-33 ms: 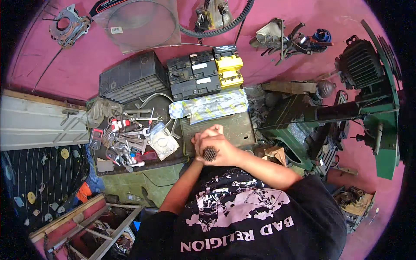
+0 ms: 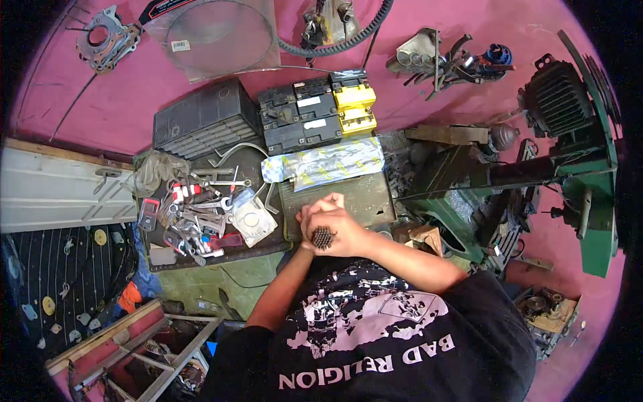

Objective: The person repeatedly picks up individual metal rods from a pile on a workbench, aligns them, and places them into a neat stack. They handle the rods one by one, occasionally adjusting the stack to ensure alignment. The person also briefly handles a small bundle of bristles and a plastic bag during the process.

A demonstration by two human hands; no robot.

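My two hands are clasped together over the near edge of the workbench, in front of my chest. Between them is a bundle of thin dark metal rods [image 2: 323,237], seen end-on as a round cluster of small tips. My right hand [image 2: 346,230] is closed around the bundle, its arm coming in from the right. Close against it, my left hand [image 2: 306,222] is also closed, partly hidden by the right. How long the rods are cannot be seen. Just beyond my hands lies a ribbed dark mat [image 2: 365,195] on the bench.
Wrenches and sockets [image 2: 201,221] lie heaped at left, beside a clear plastic packet [image 2: 254,221]. A patterned wrapped parcel [image 2: 335,163] lies ahead, with black batteries [image 2: 305,134] and yellow batteries [image 2: 355,109] behind it. A green machine [image 2: 589,221] stands at right, a wooden frame [image 2: 174,355] lower left.
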